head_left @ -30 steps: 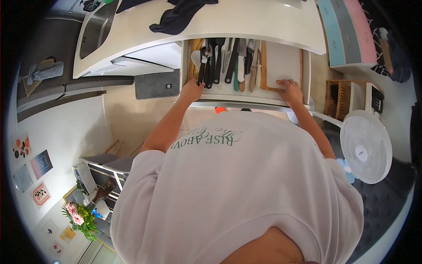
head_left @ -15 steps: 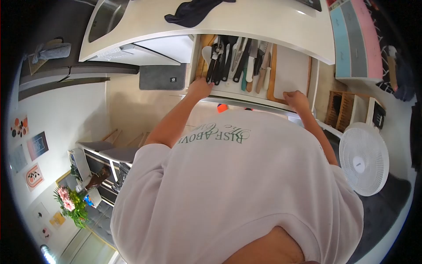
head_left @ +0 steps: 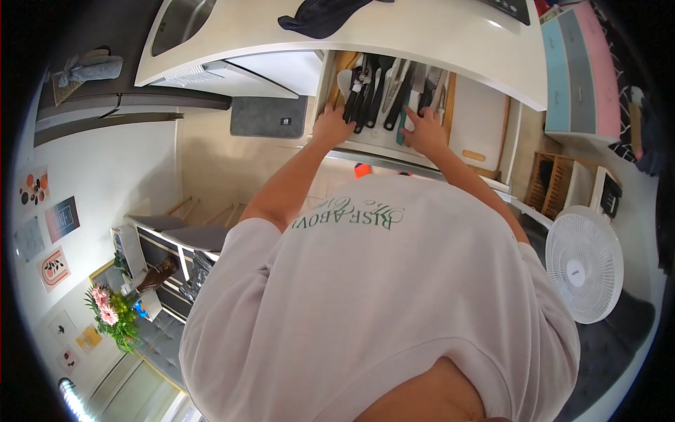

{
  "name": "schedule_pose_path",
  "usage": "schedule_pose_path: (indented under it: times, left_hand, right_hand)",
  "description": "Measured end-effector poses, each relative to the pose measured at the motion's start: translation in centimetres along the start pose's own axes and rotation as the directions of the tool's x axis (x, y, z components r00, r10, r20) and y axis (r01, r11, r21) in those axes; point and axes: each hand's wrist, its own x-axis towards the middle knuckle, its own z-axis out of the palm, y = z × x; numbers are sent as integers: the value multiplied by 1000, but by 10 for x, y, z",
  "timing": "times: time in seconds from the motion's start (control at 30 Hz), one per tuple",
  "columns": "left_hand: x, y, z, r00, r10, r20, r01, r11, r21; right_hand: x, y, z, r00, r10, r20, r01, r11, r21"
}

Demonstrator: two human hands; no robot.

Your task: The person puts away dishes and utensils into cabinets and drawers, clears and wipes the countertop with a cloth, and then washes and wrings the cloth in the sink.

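Note:
The pulled-out drawer (head_left: 365, 149) holds kitchen utensils and knives lying lengthwise. My left hand (head_left: 332, 128) is inside its left end, fingers stretched beside the black utensil handles (head_left: 361, 116) and the white spoon (head_left: 344, 83). Further right, my right hand (head_left: 426, 133) reaches over the knife handles with its fingers apart. A green handle (head_left: 401, 130) lies at its fingertips, and the hand hides some of the other handles. Whether either hand presses on a utensil is hard to see. To the right stands a white cutting board (head_left: 479, 119) with a wooden edge.
Above the drawer runs the white countertop (head_left: 415, 35), with a dark cloth (head_left: 316, 20) on it and a sink (head_left: 183, 27) at the left. A grey mat (head_left: 267, 118) lies on the floor. At the right are a white fan (head_left: 583, 264) and a wicker basket (head_left: 552, 183).
Both hands have left the drawer's front edge and moved in among the utensils. My right hand has gone left, from the cutting board to the knife handles. The view has shifted slightly.

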Motion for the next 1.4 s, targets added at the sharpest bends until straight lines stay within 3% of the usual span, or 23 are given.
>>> schedule_pose_path:
  times: [0.13, 0.23, 0.33, 0.43, 0.53, 0.63, 0.73, 1.0, 1.27, 1.4]
  left_hand:
    - [6, -4, 2, 993, -41, 110, 37, 998, 45]
    - [8, -2, -6, 969, -74, 234, 55, 995, 88]
    - [2, 3, -12, 930, -117, 347, 74, 988, 135]
    - [-4, 3, -14, 931, -95, 354, 49, 989, 136]
    - [-5, -2, -11, 948, -50, 315, 13, 993, 116]
    - [-5, -7, -11, 928, -54, 369, 43, 998, 37]
    - [-16, -9, -14, 957, -17, 289, 7, 999, 34]
    - [-36, -13, -20, 992, 18, 127, -4, 995, -105]
    - [-39, -12, -21, 994, 21, 107, -9, 993, -115]
    - [-38, -16, -23, 991, 84, 100, -71, 989, -132]
  right_hand:
    - [2, -10, -1, 987, 26, 158, 10, 975, -224]
    - [1, -10, 3, 993, 9, 122, 24, 965, -263]
    - [-4, -8, 7, 988, 12, 153, 18, 981, -195]
    - [-8, -13, 10, 978, 64, 199, -37, 990, -139]
    - [-8, -23, 3, 974, 112, 199, -71, 977, -201]
    - [5, -40, -21, 994, 38, 101, -25, 992, -127]
    - [42, -32, -8, 970, -230, -79, 204, 945, -257]
    - [62, -33, 7, 942, -298, 155, 336, 829, -446]
    - [49, -38, 12, 916, -351, 195, 401, 827, -394]
    - [43, -22, 25, 926, -377, 12, 370, 902, -224]
